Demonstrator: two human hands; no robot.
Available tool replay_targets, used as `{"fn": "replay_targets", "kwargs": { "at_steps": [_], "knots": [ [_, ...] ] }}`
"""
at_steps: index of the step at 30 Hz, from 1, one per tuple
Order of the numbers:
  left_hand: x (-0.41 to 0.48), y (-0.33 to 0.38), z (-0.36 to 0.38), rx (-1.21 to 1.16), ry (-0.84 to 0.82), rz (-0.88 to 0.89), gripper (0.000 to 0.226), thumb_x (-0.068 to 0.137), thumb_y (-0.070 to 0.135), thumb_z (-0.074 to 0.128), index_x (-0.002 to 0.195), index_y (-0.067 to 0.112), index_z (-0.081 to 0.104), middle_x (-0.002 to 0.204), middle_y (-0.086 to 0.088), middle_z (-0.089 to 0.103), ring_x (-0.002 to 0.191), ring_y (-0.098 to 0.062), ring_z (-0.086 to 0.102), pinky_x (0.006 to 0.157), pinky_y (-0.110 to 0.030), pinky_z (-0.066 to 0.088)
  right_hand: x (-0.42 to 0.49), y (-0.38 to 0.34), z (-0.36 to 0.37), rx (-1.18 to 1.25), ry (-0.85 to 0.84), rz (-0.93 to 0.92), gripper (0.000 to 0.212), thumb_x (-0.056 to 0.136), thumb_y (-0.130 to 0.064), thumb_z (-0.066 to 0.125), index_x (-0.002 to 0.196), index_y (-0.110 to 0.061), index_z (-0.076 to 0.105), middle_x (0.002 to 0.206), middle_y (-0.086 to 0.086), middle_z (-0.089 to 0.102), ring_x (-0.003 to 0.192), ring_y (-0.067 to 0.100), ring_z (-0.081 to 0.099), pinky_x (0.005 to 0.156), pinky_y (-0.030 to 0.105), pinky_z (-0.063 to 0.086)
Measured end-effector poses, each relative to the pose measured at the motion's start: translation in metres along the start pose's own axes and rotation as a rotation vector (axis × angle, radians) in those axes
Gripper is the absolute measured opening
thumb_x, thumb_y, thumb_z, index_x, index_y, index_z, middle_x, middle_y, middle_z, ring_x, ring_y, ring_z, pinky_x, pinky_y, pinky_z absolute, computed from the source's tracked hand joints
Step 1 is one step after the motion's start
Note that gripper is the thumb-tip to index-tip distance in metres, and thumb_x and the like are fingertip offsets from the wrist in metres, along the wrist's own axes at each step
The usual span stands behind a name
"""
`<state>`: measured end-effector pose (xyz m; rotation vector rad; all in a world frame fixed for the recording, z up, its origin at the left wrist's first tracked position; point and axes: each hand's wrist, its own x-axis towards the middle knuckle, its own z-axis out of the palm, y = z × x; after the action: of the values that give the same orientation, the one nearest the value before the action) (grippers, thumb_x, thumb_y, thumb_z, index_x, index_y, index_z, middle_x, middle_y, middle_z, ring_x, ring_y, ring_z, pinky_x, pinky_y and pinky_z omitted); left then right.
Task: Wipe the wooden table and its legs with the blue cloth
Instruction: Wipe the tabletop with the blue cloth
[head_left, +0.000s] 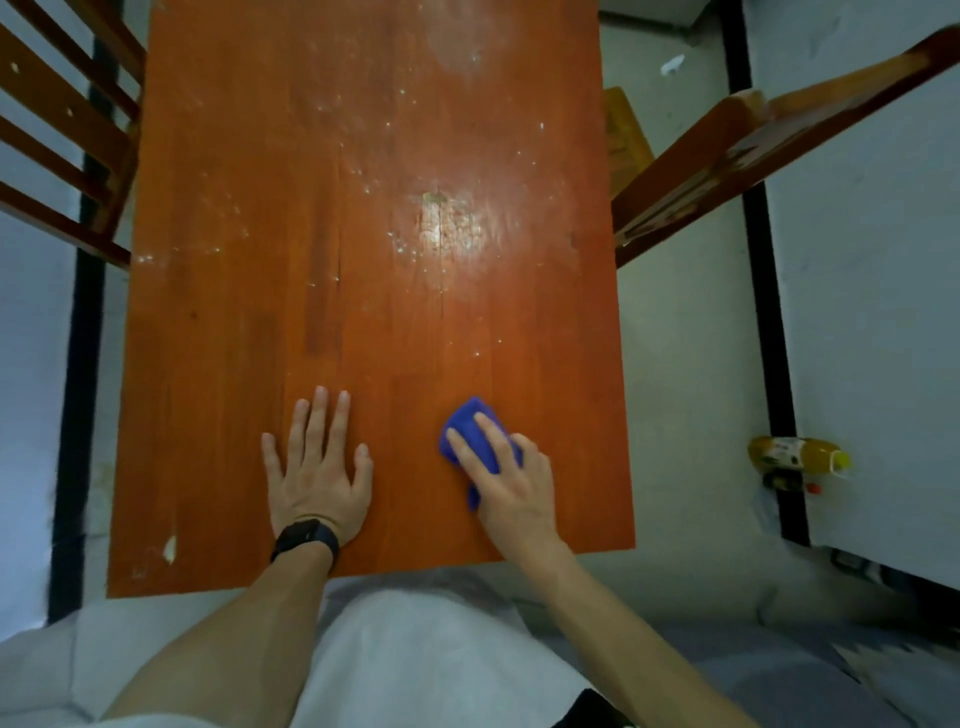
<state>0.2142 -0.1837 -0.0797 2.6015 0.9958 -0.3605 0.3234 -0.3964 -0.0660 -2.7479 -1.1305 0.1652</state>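
The wooden table (363, 260) fills the middle of the view, its orange-brown top marked with pale specks and a worn, shiny patch near the centre. A bunched blue cloth (470, 423) lies on the near right part of the top. My right hand (511, 475) lies over the cloth with the fingers stretched across it, pressing it onto the wood. My left hand (317, 462) rests flat on the table to the left of the cloth, fingers spread, a black watch on the wrist. The table's legs are hidden.
Wooden chairs stand on both sides, one at the far left (62, 135) and one at the right (753, 150). A yellow bottle (797, 457) lies on the floor at the right. A white scrap (672, 65) lies on the floor far right.
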Motion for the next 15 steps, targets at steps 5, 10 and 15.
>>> {"fn": "replay_targets", "kwargs": {
  "at_steps": [5,10,15],
  "knots": [
    [-0.001,0.003,0.002,-0.001,0.000,0.001,0.065,0.095,0.055,0.013,0.154,0.038,-0.009,0.163,0.010,-0.013,0.150,-0.012,-0.012,0.120,-0.050,-0.009,-0.050,0.112,-0.035,0.068,-0.003,0.883,0.064,0.087,-0.006,0.053,0.146,-0.031,0.045,0.156,0.011,0.032,0.118,0.045,0.043,0.098,0.048,0.039],
    [-0.001,0.001,0.001,0.010,-0.009,0.001,0.065,0.095,0.055,0.013,0.153,0.039,-0.012,0.163,0.010,-0.016,0.150,-0.012,-0.014,0.120,-0.051,-0.007,-0.028,0.083,-0.046,0.145,0.131,0.823,0.058,0.089,-0.011,0.056,0.146,-0.020,0.045,0.155,0.014,0.033,0.127,0.041,0.039,0.105,0.046,0.033],
    [-0.003,-0.001,0.005,0.013,0.000,-0.005,0.066,0.095,0.054,0.016,0.154,0.039,-0.010,0.164,0.009,-0.011,0.150,-0.013,-0.010,0.120,-0.052,-0.005,-0.004,-0.032,-0.011,0.129,0.001,0.195,0.075,0.078,-0.020,0.069,0.146,-0.032,0.042,0.155,0.005,0.037,0.115,0.034,0.047,0.092,0.045,0.044]
  ]
}}
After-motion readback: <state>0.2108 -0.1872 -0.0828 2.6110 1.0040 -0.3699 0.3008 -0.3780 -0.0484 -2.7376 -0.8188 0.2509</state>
